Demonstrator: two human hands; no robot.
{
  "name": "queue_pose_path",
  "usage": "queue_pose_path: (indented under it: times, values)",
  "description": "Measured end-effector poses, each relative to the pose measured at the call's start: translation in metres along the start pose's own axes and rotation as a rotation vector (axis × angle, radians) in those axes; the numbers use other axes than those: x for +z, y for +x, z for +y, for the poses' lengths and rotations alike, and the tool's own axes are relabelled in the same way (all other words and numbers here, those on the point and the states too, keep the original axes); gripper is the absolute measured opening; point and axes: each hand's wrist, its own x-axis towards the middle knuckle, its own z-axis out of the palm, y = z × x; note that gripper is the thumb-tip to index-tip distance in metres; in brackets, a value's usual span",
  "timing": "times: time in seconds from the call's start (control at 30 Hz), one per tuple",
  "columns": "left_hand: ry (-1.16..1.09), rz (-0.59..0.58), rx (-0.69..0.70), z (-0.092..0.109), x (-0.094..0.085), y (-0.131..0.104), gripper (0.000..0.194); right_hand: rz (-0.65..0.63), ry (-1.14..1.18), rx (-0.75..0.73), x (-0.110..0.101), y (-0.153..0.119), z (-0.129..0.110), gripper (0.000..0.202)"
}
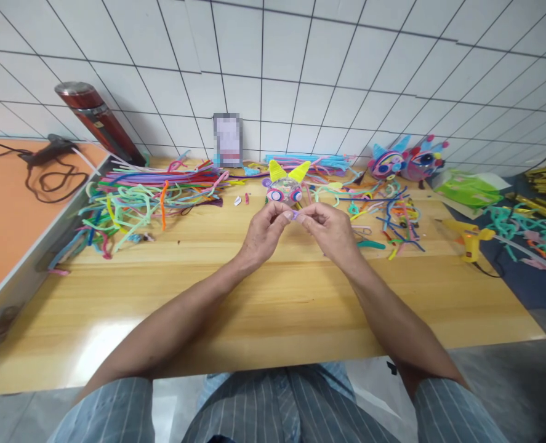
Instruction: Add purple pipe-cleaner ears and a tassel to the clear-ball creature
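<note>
My left hand [264,232] and my right hand [329,231] meet above the middle of the table, fingertips pinched together. Between them they grip a small purple pipe cleaner piece [295,215], mostly covered by the fingers. Just behind the hands stands a clear craft figure [285,184] with yellow pointed ears and round pink, white and blue eyes; its lower part is hidden by my hands. Right of my right hand lie scissors [370,245] with a teal part.
Heaps of pipe cleaners [157,191] cover the table's back left. Two finished-looking figures [388,161] stand at the back right, near a yellow glue gun [471,243]. A red thermos [98,120] and a phone [228,140] stand by the tiled wall.
</note>
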Motion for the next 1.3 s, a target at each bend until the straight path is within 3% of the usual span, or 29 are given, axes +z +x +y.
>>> queue_pose_path:
  times: [0.17, 0.37, 0.43, 0.73, 0.97, 1.1, 1.3]
  values:
    - [-0.097, -0.014, -0.076, -0.002, 0.003, 0.0, 0.034, 0.028, -0.043, -0.02, 0.0, -0.001, -0.004, 0.02]
    - [0.337, -0.123, 0.25, 0.009, -0.013, 0.008, 0.016, 0.04, -0.26, -0.201, -0.009, -0.001, -0.01, 0.013]
    - [0.372, -0.117, 0.273, 0.011, -0.015, 0.008, 0.017, 0.033, -0.249, -0.206, -0.01, -0.001, -0.01, 0.015]
    - [0.07, -0.002, 0.093, 0.005, -0.001, -0.002, 0.038, 0.044, 0.049, -0.001, -0.002, 0.0, -0.005, 0.024]
    - [-0.136, 0.137, 0.02, -0.003, 0.013, -0.012, 0.04, 0.002, 0.195, 0.114, 0.006, -0.002, -0.011, 0.032]
    - [-0.116, 0.132, -0.001, -0.005, 0.011, -0.012, 0.039, 0.013, 0.068, 0.068, 0.005, -0.003, -0.009, 0.021]
    - [0.277, -0.051, 0.179, 0.002, -0.008, 0.005, 0.024, 0.06, -0.328, -0.206, -0.004, -0.005, -0.005, 0.011]
